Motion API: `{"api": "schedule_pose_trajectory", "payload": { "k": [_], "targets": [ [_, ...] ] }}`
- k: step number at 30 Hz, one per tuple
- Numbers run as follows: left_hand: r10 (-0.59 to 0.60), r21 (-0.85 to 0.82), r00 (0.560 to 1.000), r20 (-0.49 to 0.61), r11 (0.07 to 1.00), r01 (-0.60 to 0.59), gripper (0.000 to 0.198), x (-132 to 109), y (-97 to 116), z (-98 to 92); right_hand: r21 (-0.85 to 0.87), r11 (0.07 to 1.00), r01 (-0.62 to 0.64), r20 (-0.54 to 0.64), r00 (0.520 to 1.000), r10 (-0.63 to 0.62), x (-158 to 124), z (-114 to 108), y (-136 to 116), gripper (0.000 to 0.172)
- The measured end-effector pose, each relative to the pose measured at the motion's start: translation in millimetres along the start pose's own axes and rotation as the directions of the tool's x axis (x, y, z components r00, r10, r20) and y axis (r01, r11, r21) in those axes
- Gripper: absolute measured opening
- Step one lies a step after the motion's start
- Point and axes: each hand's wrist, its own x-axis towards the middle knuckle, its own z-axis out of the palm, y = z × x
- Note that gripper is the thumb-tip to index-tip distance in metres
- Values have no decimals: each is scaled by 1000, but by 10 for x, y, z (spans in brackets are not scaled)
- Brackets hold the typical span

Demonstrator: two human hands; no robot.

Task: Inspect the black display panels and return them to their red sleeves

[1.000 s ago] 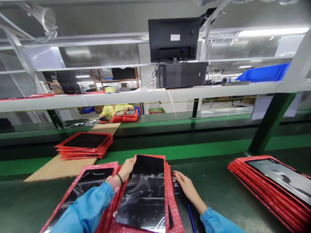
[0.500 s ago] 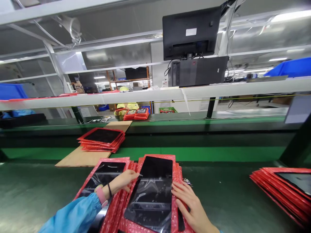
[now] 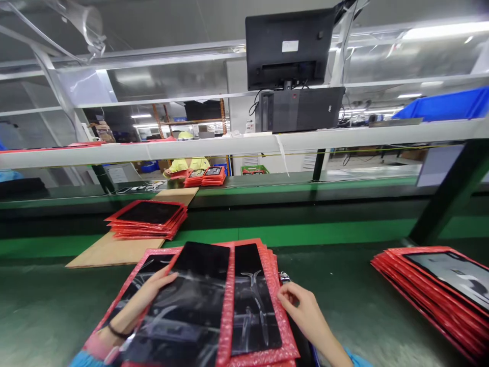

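Observation:
My left hand [image 3: 147, 295] is closed on the left edge of a black glass screen panel [image 3: 191, 300] backed by red bubble wrap. That panel lies tilted across two stacks. On the left, another black panel [image 3: 153, 265] in red bubble wrap is partly covered by it. To the right, a second wrapped screen panel [image 3: 252, 295] tops the other stack, its clear film wrinkled. My right hand [image 3: 305, 308] is at that stack's right edge, thumb and forefinger pinched together by the red bubble wrap [image 3: 280, 311]. Whether anything is between those fingertips I cannot make out.
A stack of red-wrapped panels [image 3: 148, 219] stands on a brown board [image 3: 114, 250] at the back left. Another stack [image 3: 431, 290] lies at the right. Beyond the bench are a shelf with a monitor [image 3: 290, 48] and a co-worker in a yellow top [image 3: 183, 164].
My left hand has moved left with the top panel, uncovering the wrapped panel beneath it. My right hand's fingers, spread flat before, are now pinched. The view has turned slightly right.

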Motion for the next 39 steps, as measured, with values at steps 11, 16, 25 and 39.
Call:
{"api": "schedule_pose_trajectory", "payload": {
  "k": [11,16,25,39],
  "targets": [
    [-2,116,955,-295,993,38,57,-39,-273,-1317,-128,971,-200,121,969,216,222,-9,-309,13],
    [196,349,902,-386,936,-54,29,167,-189,-1407,-153,957,-247,169,948,271,306,12,-322,18],
    [136,208,990,38,968,-140,38,-42,-249,17,-11,941,-338,329,888,322,276,3,-211,21],
    [-202,10,949,243,979,206,5,81,-334,543,433,676,-596,519,778,353,183,-96,-106,17]
  ]
}}
